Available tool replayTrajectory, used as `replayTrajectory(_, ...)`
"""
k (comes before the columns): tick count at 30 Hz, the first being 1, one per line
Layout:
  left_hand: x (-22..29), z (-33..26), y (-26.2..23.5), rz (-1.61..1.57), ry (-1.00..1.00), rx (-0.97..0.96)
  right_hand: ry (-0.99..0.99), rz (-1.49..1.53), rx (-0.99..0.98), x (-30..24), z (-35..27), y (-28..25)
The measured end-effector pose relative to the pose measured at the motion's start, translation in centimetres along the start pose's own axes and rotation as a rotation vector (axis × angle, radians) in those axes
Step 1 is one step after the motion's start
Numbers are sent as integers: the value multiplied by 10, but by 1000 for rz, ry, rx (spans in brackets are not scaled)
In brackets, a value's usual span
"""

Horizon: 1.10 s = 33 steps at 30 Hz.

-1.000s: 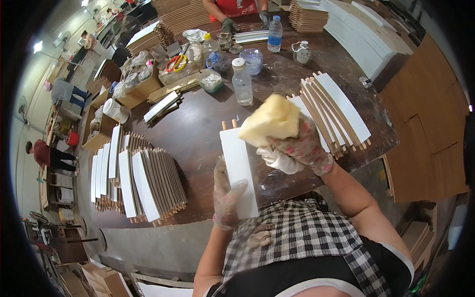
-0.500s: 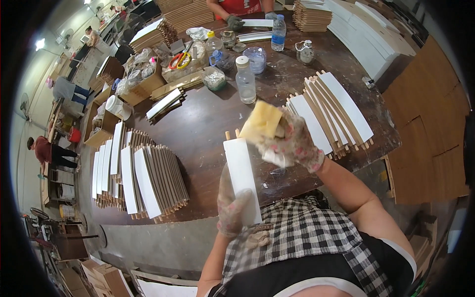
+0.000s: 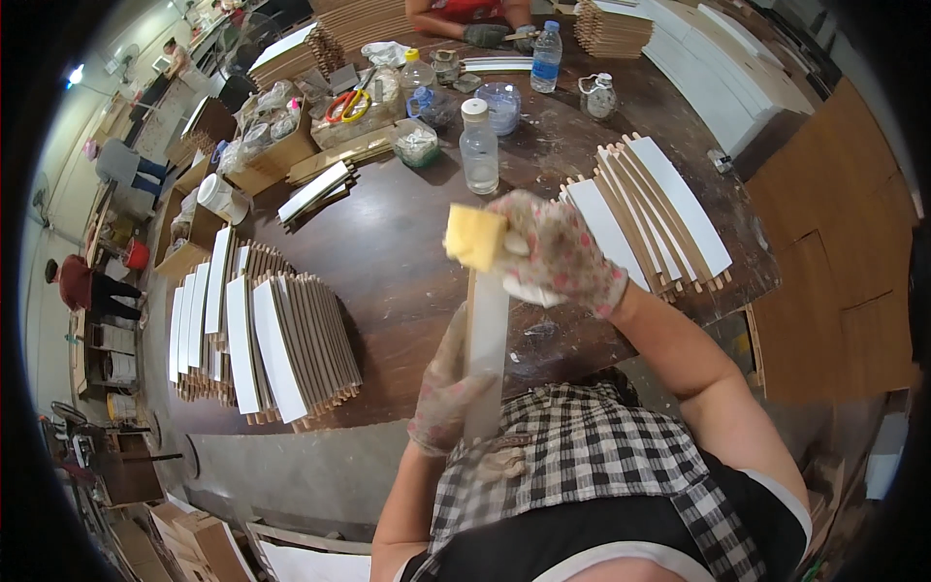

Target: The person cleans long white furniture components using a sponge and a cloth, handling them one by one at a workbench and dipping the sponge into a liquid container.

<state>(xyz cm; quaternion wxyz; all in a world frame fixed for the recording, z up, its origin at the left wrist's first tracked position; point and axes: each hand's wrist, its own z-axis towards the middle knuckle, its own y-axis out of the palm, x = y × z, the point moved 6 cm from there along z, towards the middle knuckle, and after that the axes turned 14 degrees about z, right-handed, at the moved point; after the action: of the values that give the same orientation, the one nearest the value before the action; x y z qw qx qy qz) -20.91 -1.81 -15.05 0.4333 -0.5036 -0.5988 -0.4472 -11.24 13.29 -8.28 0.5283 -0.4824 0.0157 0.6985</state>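
Head: white board (image 3: 491,335) between hands (image 3: 443,405)

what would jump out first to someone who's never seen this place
Probably the bright yellow sponge near the middle, held in the gloved right hand by the far end of a white strip that the gloved left hand holds. Next, perhaps, the white-faced slats in rows on the left of the dark table, then the red-and-yellow scissors farther back.
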Motion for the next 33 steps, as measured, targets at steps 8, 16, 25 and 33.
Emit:
replayTrajectory(8,-9,4,-13,-288,-95,-65,460,1064,136,25,-19,13)
replayTrajectory(16,-4,12,-8,15,176,50,381,1249,191,39,-72,59)
replayTrajectory(25,-24,28,-28,854,535,567,252,2217,134,-6,-38,63)
replayTrajectory(33,-14,38,-38,-259,132,307,347,1074,38,42,-99,-2)
